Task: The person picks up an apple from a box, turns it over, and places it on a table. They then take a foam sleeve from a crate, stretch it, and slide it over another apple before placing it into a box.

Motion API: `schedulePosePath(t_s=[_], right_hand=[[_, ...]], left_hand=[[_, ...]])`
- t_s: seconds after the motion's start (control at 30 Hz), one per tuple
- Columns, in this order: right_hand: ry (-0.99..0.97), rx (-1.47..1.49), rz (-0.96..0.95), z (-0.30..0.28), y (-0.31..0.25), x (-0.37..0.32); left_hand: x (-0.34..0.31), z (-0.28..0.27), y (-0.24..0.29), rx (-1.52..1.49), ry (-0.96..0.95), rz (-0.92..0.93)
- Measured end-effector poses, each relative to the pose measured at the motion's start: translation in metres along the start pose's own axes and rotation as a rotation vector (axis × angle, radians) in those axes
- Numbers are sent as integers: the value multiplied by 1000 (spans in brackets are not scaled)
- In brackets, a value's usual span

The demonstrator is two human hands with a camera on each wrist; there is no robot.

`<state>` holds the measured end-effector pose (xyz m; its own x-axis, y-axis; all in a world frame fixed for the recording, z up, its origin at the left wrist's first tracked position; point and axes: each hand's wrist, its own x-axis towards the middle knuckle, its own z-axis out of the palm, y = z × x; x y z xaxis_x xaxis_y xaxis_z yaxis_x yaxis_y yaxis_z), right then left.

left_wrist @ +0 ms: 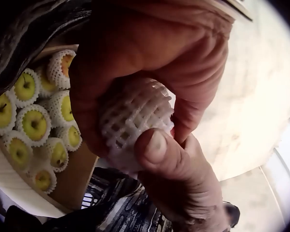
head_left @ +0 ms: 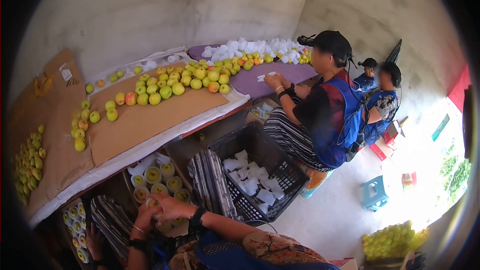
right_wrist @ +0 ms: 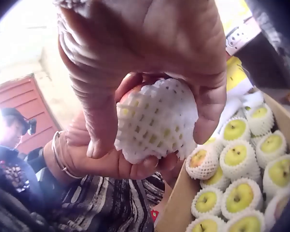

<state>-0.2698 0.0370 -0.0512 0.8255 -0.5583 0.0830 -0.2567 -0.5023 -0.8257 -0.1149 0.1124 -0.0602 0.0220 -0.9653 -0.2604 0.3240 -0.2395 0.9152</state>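
Both hands hold one apple in a white foam net sleeve (right_wrist: 157,121), low over a carton. The left hand (head_left: 143,218), with a bracelet at its wrist, cups the apple from below in the right wrist view. The right hand (head_left: 172,207) grips it from above there, thumb and fingers on opposite sides of the net. A patch of reddish apple skin shows past the net's edge; the net covers most of the rest. Just beside the hands, the open carton (right_wrist: 176,208) contains several netted yellow-green apples (right_wrist: 239,195).
A black plastic crate (head_left: 295,182) with loose white foam nets (head_left: 255,177) stands to the right. Bare apples (head_left: 177,89) lie on the cardboard-covered table (head_left: 145,120) ahead. Another person (head_left: 325,100) sits beyond the crate. At left is another tray of netted apples (head_left: 75,227).
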Motion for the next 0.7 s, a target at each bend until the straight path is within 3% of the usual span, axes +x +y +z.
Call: schedulePosePath(t_s=[0.2,0.37,0.7], right_hand=[[-13,201,153,-9,4,-8],[10,219,113,4,41,-7],[-19,348,62,-7,45,-7]], left_hand=[[2,14,4,-17,-43,-17],[12,18,-7,20,-18,-76],[18,26,-6,-98,-6,-106]])
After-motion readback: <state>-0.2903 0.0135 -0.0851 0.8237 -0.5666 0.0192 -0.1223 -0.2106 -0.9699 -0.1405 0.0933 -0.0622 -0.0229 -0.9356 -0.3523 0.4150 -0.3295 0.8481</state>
